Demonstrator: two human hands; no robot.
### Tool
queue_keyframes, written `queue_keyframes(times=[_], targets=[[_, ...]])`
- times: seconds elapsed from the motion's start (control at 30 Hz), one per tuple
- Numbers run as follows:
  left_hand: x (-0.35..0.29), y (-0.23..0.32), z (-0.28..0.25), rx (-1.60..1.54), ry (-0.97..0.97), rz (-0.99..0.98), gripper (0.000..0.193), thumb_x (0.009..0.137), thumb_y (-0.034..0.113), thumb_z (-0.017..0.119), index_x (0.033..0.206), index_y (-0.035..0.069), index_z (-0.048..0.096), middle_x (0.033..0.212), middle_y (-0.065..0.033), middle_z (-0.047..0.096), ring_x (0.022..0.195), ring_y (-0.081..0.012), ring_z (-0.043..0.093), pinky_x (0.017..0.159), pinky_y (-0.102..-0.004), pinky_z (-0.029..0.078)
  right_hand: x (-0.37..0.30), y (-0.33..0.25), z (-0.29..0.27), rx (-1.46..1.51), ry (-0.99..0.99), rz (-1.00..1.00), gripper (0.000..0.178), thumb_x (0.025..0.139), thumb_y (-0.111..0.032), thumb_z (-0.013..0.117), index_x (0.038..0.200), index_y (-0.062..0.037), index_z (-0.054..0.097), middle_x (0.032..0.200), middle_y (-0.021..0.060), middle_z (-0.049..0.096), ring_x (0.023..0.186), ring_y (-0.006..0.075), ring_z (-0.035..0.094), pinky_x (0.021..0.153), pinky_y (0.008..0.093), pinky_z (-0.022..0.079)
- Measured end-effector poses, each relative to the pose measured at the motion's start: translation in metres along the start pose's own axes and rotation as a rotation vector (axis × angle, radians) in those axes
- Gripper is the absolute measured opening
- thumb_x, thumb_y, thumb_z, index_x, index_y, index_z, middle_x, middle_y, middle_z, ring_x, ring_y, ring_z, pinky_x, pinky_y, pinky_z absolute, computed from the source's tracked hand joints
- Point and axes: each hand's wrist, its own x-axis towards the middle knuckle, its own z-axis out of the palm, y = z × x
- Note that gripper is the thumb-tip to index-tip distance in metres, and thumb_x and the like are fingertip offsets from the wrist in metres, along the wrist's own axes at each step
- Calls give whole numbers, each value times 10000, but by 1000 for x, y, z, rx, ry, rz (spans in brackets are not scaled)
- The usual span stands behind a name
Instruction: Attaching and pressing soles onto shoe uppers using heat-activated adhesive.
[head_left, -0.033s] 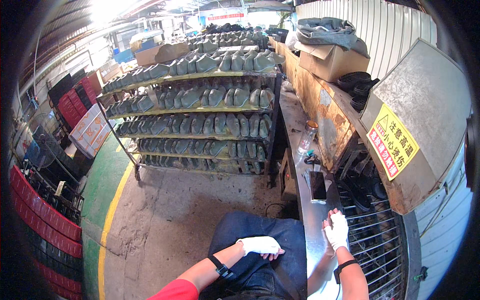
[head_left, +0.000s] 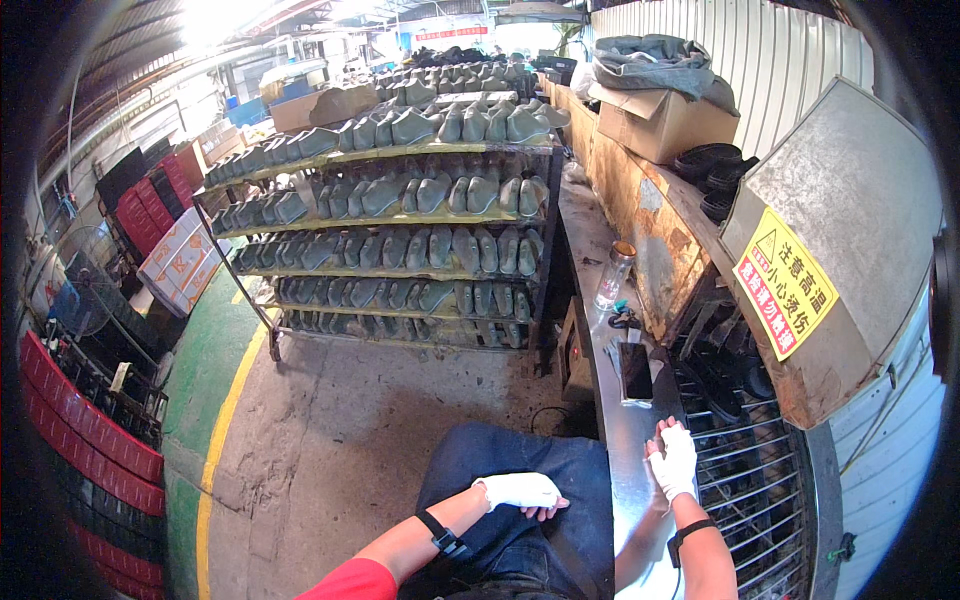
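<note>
My left hand, in a white fingerless glove, lies loosely across the dark blue cloth over my lap. Its fingertips show past the glove with nothing in them. My right hand, gloved the same way, rests at the edge of a shiny metal ledge, beside the bars of a metal grate. Its fingers are slightly bent and apart, and no object shows in them. Just beyond that hand, a dark phone-like slab lies on the ledge.
A rack of grey-green shoe lasts stands ahead. A glass jar and scissors sit farther along the ledge. Dark shoes lie by the grate, under a metal hood with a yellow-and-red warning sign. Red crates stand left.
</note>
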Motion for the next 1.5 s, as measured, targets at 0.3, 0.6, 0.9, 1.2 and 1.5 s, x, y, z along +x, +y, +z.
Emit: queue_keyframes(times=[0.3, 0.6, 0.9, 1.2, 1.5], targets=[[1, 0, -1, 31, 2, 0, 524, 1009, 605, 693, 858, 110, 778, 768, 1, 729, 603, -100, 604, 564, -267, 445, 0, 1, 0, -7, -13, 5, 506, 862, -261, 803, 1318, -60, 714, 1479, 235, 636, 1377, 450, 572, 1186, 521, 442], [3, -2, -1, -8, -7, 0, 526, 1004, 599, 702, 849, 101, 773, 754, -2, 728, 575, -104, 593, 548, -268, 439, 0, 0, 0, -10, -2, 2, 476, 859, -267, 814, 1278, -63, 717, 1439, 235, 653, 1364, 456, 579, 1166, 528, 453], [3, -2, -1, 19, 1, 12, 528, 1009, 597, 698, 843, 101, 771, 736, -1, 722, 567, -96, 587, 541, -265, 432, 0, 2, 1, -9, -8, 21, 463, 869, -278, 813, 1261, -52, 714, 1453, 239, 649, 1378, 458, 572, 1180, 523, 444], [7, -5, 0, 5, -2, -9, 524, 1007, 597, 702, 840, 105, 768, 733, 4, 718, 561, -92, 585, 535, -261, 430, 0, 0, 0, -8, -11, 22, 498, 862, -266, 816, 1306, -58, 724, 1477, 219, 649, 1384, 444, 574, 1189, 512, 444], [4, -3, 0, 17, -5, 14, 510, 1018, 581, 692, 846, 107, 771, 736, 3, 719, 560, -93, 588, 531, -265, 424, 1, 0, -1, 5, -16, 21, 507, 853, -247, 819, 1311, -50, 723, 1481, 223, 647, 1385, 443, 573, 1200, 508, 437]])
